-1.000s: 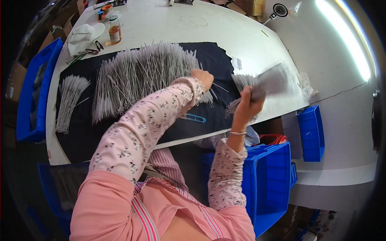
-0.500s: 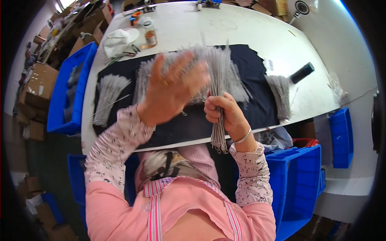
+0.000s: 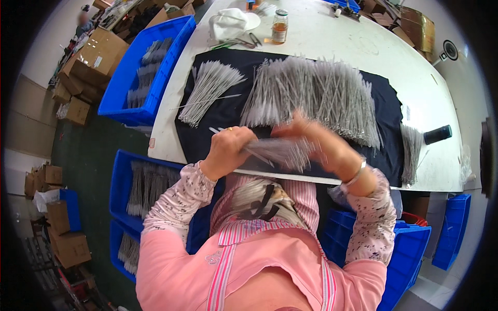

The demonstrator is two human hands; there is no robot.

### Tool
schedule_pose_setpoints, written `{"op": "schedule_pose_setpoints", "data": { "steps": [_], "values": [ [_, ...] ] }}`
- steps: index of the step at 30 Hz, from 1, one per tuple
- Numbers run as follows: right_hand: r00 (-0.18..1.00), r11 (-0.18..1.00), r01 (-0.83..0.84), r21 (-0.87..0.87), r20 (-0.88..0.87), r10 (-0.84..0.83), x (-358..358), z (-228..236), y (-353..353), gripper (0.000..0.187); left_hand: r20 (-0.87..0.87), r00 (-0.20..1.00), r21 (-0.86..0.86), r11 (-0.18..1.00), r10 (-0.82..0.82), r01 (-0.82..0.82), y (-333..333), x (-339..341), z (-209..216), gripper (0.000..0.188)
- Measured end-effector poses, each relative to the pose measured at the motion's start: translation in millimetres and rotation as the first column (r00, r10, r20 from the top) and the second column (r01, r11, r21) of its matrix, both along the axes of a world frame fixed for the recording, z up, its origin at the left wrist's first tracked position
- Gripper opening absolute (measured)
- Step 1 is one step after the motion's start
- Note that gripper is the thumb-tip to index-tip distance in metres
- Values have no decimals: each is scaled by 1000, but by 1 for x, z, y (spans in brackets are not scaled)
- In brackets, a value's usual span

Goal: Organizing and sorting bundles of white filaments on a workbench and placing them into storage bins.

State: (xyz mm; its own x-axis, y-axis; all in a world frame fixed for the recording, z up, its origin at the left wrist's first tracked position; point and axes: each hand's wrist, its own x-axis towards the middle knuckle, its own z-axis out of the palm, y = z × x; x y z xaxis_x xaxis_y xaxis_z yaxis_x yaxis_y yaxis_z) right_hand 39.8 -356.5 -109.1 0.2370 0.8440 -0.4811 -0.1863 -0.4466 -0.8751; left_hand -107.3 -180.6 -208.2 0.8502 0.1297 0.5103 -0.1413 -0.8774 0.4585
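My left hand [image 3: 228, 150] is closed around a bundle of thin wire brushes [image 3: 280, 154], held sideways over the table's front edge. The bundle is smeared by motion, its free ends pointing right. By those ends is my right hand [image 3: 324, 145], blurred too, with its fingers stretched out to the left; whether it touches the wires is unclear. Beyond my hands, a wide pile of similar brushes [image 3: 316, 98] with pale bristles and small wire loops lies on a dark cloth [image 3: 386, 109]. A smaller brush bundle [image 3: 210, 90] rests at the left, another bundle [image 3: 411, 153] at the right.
On the white table [image 3: 358, 39] are a glass jar [image 3: 279, 28], a white cap [image 3: 228, 23], scissors [image 3: 246, 42] and a dark cylinder [image 3: 438, 135]. Blue crates stand left [image 3: 116, 93], lower left [image 3: 119, 181] and lower right [image 3: 415, 259]; several hold brushes.
The bundle has passed from my right hand to my left and turned from upright to sideways. My right hand now is at its free ends. The whole view has shifted.
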Motion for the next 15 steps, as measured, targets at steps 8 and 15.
{"op": "schedule_pose_setpoints", "data": {
  "steps": [8,15],
  "values": [
    [228,607,-608,513,844,-485,-10,42,93,46,131,986,-601,799,106,-6,10,22,-13,28],
    [607,757,-571,318,784,129,-5,5,133,48,38,996,-734,679,81,-27,26,17,-23,26]
  ]
}}
